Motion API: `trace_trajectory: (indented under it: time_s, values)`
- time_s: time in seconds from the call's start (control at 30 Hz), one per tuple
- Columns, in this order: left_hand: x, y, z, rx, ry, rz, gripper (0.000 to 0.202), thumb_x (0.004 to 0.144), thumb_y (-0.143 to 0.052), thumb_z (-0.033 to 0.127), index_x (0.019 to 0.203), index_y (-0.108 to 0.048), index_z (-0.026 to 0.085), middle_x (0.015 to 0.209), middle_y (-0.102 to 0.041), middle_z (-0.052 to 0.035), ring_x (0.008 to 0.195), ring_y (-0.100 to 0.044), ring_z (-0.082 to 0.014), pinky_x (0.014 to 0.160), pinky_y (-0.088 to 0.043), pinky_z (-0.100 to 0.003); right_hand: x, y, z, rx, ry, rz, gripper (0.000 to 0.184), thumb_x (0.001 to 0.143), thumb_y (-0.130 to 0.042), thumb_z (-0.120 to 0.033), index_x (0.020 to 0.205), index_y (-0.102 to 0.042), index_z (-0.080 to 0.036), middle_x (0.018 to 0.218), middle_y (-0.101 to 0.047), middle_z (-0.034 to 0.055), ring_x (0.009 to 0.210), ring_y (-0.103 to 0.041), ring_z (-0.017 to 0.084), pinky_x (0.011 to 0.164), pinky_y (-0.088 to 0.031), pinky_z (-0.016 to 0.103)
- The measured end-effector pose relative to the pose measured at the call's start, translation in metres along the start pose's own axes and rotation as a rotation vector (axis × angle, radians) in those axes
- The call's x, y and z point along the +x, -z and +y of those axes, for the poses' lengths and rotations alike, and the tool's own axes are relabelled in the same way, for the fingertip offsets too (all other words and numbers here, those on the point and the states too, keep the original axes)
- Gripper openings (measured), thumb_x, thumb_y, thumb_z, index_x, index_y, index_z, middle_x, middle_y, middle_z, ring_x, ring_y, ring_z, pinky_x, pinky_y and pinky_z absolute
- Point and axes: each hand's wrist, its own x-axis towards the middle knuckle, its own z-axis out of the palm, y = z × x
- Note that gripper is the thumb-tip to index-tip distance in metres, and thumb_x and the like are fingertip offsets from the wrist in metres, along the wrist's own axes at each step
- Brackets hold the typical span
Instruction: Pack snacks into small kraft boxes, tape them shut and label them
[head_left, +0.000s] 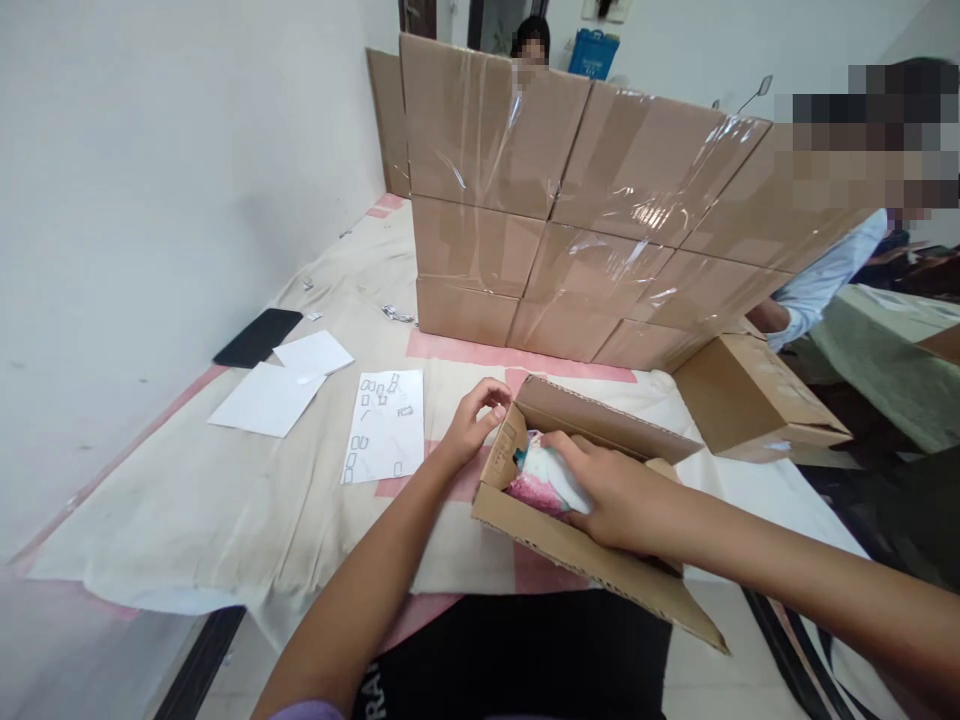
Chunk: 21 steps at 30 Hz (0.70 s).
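Observation:
An open cardboard box (491, 508) lies in front of me on the cloth-covered table, its long flaps spread outward. My right hand (611, 490) reaches inside and grips a soft-looking white and pink bundle (546, 480) with a bit of teal; its exact kind I cannot make out. Just outside the box's left end is my left hand (480, 418), fingers curved and thumb apart, with nothing seen in it. Whether it touches the box edge I cannot tell.
A wall of taped cardboard boxes (555, 220) stands behind. Another open box (780, 395) is at right. Leftward lie a sheet with drawn shapes (384, 425), white papers (268, 400) and a black flat object (257, 338). Two people are beyond the boxes.

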Motion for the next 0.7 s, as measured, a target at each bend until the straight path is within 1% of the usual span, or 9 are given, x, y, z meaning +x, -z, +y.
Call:
trace_trajectory:
  time_s: [0.1, 0.2, 0.3, 0.37, 0.47, 0.57, 0.63, 0.67, 0.7]
  values:
    - [-0.001, 0.0, 0.002, 0.071, 0.035, -0.034, 0.041, 0.092, -0.057, 0.06, 0.102, -0.058, 0.02, 0.1, -0.063, -0.0062, 0.093, -0.06, -0.0219, 0.087, -0.047, -0.036, 0.007, 0.004, -0.01, -0.003, -0.095, -0.14, 0.064, 0.077, -0.071, -0.025, 0.133, -0.043, -0.013, 0.102, -0.07, 0.016, 0.09, -0.069, 0.034, 0.067, -0.045, 0.035]
    - [-0.001, 0.001, 0.003, 0.074, 0.029, -0.047, 0.036, 0.094, -0.057, 0.055, 0.103, -0.057, 0.02, 0.1, -0.063, -0.0061, 0.095, -0.06, -0.0214, 0.087, -0.047, -0.035, 0.013, 0.0, -0.013, -0.05, -0.12, -0.164, 0.058, 0.076, -0.07, -0.019, 0.128, -0.044, -0.01, 0.106, -0.069, 0.0192, 0.091, -0.069, 0.036, 0.068, -0.045, 0.037]
    - [0.0, 0.002, 0.002, 0.082, 0.022, -0.067, 0.038, 0.094, -0.056, 0.056, 0.105, -0.058, 0.02, 0.101, -0.063, -0.0067, 0.095, -0.06, -0.022, 0.087, -0.047, -0.035, 0.013, -0.004, -0.01, -0.102, -0.055, -0.075, 0.046, 0.08, -0.068, -0.021, 0.121, -0.049, -0.013, 0.121, -0.063, 0.0202, 0.098, -0.068, 0.036, 0.073, -0.047, 0.039]
    - [0.0, 0.002, 0.001, 0.086, 0.034, -0.089, 0.042, 0.093, -0.055, 0.059, 0.107, -0.059, 0.019, 0.104, -0.063, -0.0079, 0.098, -0.06, -0.0232, 0.088, -0.047, -0.036, 0.007, 0.0, -0.007, -0.123, 0.019, 0.009, 0.035, 0.085, -0.066, -0.025, 0.116, -0.052, -0.016, 0.123, -0.061, 0.0179, 0.104, -0.066, 0.035, 0.077, -0.048, 0.04]
    - [-0.001, 0.002, 0.001, 0.034, 0.075, -0.139, 0.05, 0.092, -0.054, 0.063, 0.115, -0.06, 0.019, 0.113, -0.064, -0.0096, 0.105, -0.059, -0.0257, 0.094, -0.046, -0.037, -0.013, 0.018, 0.001, -0.066, 0.152, 0.116, 0.02, 0.094, -0.061, -0.038, 0.102, -0.053, -0.021, 0.113, -0.063, 0.0108, 0.099, -0.064, 0.029, 0.077, -0.048, 0.038]
    - [-0.003, -0.001, 0.001, -0.075, 0.138, -0.18, 0.052, 0.092, -0.055, 0.061, 0.124, -0.06, 0.02, 0.123, -0.063, -0.0105, 0.112, -0.058, -0.0276, 0.099, -0.044, -0.038, -0.044, 0.028, 0.022, 0.025, 0.226, 0.238, 0.026, 0.099, -0.054, -0.045, 0.086, -0.051, -0.022, 0.093, -0.064, 0.0065, 0.083, -0.061, 0.022, 0.072, -0.048, 0.035]
    - [-0.004, -0.004, 0.002, -0.177, 0.191, -0.193, 0.053, 0.092, -0.056, 0.058, 0.128, -0.06, 0.02, 0.128, -0.063, -0.0112, 0.116, -0.058, -0.0291, 0.1, -0.044, -0.039, -0.066, 0.017, 0.041, 0.104, 0.266, 0.343, 0.027, 0.101, -0.051, -0.048, 0.092, -0.057, -0.023, 0.1, -0.067, 0.0091, 0.092, -0.064, 0.024, 0.077, -0.051, 0.037]
    - [-0.005, -0.006, 0.002, -0.227, 0.214, -0.191, 0.053, 0.092, -0.057, 0.057, 0.13, -0.06, 0.02, 0.13, -0.063, -0.0115, 0.118, -0.058, -0.03, 0.101, -0.045, -0.04, -0.077, 0.006, 0.05, 0.153, 0.297, 0.39, 0.031, 0.1, -0.05, -0.052, 0.103, -0.061, -0.024, 0.113, -0.067, 0.0114, 0.104, -0.064, 0.028, 0.085, -0.052, 0.04]
    - [-0.005, -0.007, 0.002, -0.27, 0.23, -0.18, 0.053, 0.091, -0.059, 0.055, 0.131, -0.06, 0.021, 0.131, -0.064, -0.0115, 0.12, -0.058, -0.0307, 0.102, -0.045, -0.04, -0.086, -0.009, 0.059, 0.209, 0.338, 0.433, 0.043, 0.099, -0.048, -0.06, 0.119, -0.06, -0.025, 0.129, -0.063, 0.0135, 0.118, -0.061, 0.032, 0.095, -0.052, 0.044]
